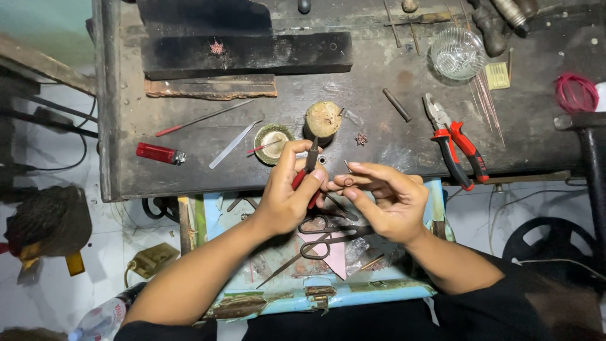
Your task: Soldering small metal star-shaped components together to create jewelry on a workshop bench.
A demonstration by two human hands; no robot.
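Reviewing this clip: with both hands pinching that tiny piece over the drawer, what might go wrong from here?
The small ring pinched by the right hand may slip and vanish into the cluttered drawer below. The red-handled pliers in the left hand work close to fingertips, so a slip might nip them. The scissors lie open beneath both wrists.
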